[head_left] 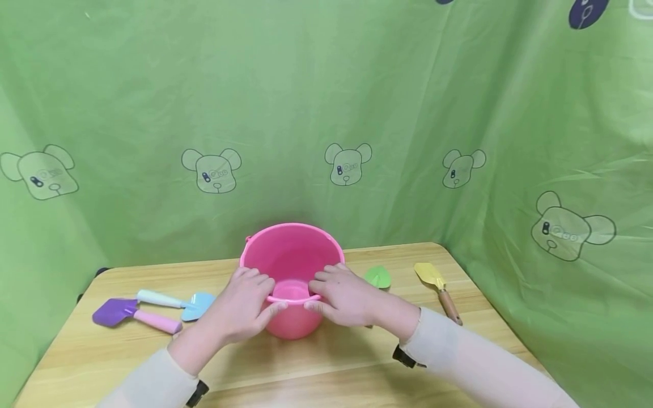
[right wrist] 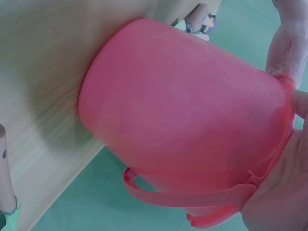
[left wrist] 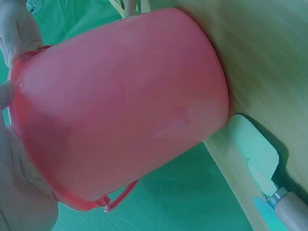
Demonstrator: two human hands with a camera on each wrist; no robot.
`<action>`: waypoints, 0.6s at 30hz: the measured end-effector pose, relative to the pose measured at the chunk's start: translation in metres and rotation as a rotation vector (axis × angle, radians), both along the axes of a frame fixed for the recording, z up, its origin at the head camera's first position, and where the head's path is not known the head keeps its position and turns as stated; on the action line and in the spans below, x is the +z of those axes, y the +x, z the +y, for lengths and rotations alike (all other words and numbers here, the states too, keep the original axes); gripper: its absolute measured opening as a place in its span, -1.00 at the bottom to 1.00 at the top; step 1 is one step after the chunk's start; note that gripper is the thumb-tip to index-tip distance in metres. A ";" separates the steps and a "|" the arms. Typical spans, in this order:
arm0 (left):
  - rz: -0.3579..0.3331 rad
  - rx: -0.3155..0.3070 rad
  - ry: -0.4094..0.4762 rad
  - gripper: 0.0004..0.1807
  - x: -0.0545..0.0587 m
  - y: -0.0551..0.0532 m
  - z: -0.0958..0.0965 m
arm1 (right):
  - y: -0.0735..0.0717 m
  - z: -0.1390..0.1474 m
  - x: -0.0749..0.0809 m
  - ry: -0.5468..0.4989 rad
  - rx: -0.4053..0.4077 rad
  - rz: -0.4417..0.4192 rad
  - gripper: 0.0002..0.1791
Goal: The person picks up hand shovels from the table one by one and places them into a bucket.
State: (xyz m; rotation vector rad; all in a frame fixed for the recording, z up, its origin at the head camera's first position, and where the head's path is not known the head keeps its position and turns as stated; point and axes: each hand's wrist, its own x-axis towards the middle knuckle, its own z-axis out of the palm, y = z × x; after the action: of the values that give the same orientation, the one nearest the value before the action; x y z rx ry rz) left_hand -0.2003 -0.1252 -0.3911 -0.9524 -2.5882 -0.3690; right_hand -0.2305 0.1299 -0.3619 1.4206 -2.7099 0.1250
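Note:
A pink bucket (head_left: pixel 293 326) stands at the middle of the table, its handle hanging at the side in the right wrist view. My left hand (head_left: pixel 242 306) grips the near rim on the left, fingers curled over the inside and thumb on the outer edge. To the right, my right hand (head_left: pixel 344 294) holds the same rim in a like way. Inside, the part of the bucket that shows holds nothing. Both wrist views are filled by the bucket's outer wall (left wrist: pixel 125 106) (right wrist: pixel 178 110).
Left of the bucket lie a purple toy shovel (head_left: pixel 114 311) with a pink handle and a blue shovel (head_left: pixel 199 306) with a pale handle. At right are a green shovel (head_left: pixel 378 276), partly hidden by my right arm, and a yellow shovel (head_left: pixel 430 274). Green curtains (head_left: pixel 285 102) surround the table.

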 end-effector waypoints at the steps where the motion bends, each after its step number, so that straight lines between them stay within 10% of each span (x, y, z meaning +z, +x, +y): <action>1: 0.001 0.000 0.001 -0.65 0.000 0.001 0.000 | 0.001 0.000 0.000 -0.003 0.002 0.000 -0.62; 18: 0.051 -0.006 0.005 -0.62 -0.002 0.007 0.000 | 0.006 0.002 -0.001 -0.004 -0.002 -0.005 -0.57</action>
State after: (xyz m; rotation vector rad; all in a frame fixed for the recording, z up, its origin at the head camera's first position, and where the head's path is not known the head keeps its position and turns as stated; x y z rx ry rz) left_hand -0.1929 -0.1247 -0.3930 -0.9555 -2.5375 -0.3483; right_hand -0.2241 0.1320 -0.3631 1.4183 -2.7131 0.1339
